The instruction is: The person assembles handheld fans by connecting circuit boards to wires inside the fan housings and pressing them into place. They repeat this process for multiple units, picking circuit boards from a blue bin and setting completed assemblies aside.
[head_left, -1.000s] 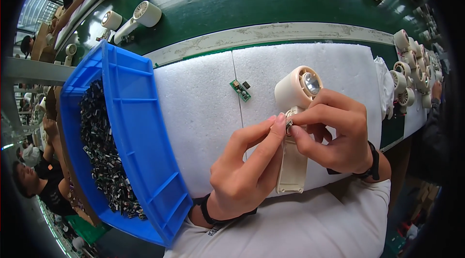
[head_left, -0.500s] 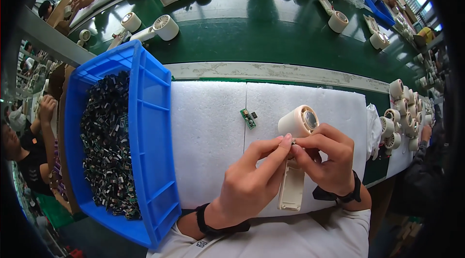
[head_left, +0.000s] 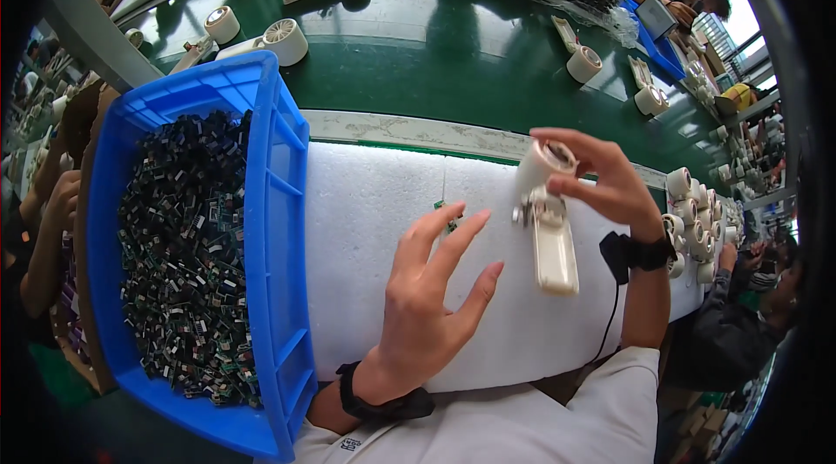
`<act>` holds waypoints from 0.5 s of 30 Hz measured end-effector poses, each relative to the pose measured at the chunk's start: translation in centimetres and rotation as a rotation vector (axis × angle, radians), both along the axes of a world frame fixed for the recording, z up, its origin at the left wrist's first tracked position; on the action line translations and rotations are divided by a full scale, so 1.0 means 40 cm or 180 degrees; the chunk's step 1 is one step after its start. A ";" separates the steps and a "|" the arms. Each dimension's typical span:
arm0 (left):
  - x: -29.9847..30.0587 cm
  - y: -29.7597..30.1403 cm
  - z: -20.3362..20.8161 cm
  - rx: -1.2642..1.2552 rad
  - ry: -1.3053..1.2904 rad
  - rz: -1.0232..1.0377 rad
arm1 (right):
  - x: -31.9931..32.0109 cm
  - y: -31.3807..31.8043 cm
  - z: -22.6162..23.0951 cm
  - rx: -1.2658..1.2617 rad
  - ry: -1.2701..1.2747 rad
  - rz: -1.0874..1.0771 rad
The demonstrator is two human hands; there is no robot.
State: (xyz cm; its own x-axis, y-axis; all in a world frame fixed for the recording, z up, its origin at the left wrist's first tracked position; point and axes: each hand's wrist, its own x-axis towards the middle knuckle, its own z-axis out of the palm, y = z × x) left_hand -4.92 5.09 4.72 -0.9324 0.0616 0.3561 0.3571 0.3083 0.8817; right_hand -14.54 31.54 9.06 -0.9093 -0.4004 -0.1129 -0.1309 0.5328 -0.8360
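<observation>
My right hand (head_left: pixel 610 181) grips a white handheld fan body (head_left: pixel 533 172) by its round head, thumb on the near side and fingers over the top. Its open handle shell (head_left: pixel 556 255) points toward me, and small metal-looking parts sit by the joint. To the left, my left hand (head_left: pixel 422 312) hovers over the white foam sheet (head_left: pixel 366 194) with fingers spread and nothing in them. Just beyond those fingertips lies a small green circuit board (head_left: pixel 439 204), partly hidden by them.
A blue bin (head_left: pixel 283 307) full of small circuit boards (head_left: pixel 187 264) stands at my left. Beyond the foam runs a green conveyor (head_left: pixel 409 55) carrying several white fan bodies. More fan bodies (head_left: pixel 692 211) are stacked at the right. Other people work around the line.
Both hands were together at the fan's joint. They have parted: my right hand has lifted the fan by its head, away from me, and my left has let go and opened.
</observation>
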 end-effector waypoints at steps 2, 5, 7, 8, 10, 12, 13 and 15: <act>-0.005 0.008 -0.007 -0.0428 0.0042 0.0151 | -0.112 0.044 -0.036 0.0196 0.0101 -0.0718; -0.009 0.024 -0.024 -0.1310 0.0200 0.0387 | -0.259 0.103 -0.093 0.0667 0.0363 -0.1592; -0.006 0.013 -0.050 -0.1397 0.0210 0.0326 | -0.342 0.120 -0.110 0.0876 0.0444 -0.1618; -0.009 0.009 -0.061 -0.1441 0.0216 0.0291 | -0.381 0.135 -0.117 0.1078 0.0521 -0.1668; -0.010 0.010 -0.070 -0.1323 0.0178 0.0311 | -0.449 0.182 -0.153 0.1266 0.0599 -0.1651; -0.007 0.014 -0.072 -0.1046 0.0145 0.0204 | -0.484 0.283 -0.195 0.3021 0.2683 -0.2152; -0.007 0.014 -0.071 -0.1056 0.0130 0.0218 | -0.497 0.299 -0.212 0.3857 0.3750 -0.2326; -0.006 0.016 -0.074 -0.0690 0.0074 0.0169 | -0.504 0.285 -0.212 0.3166 0.2714 -0.2439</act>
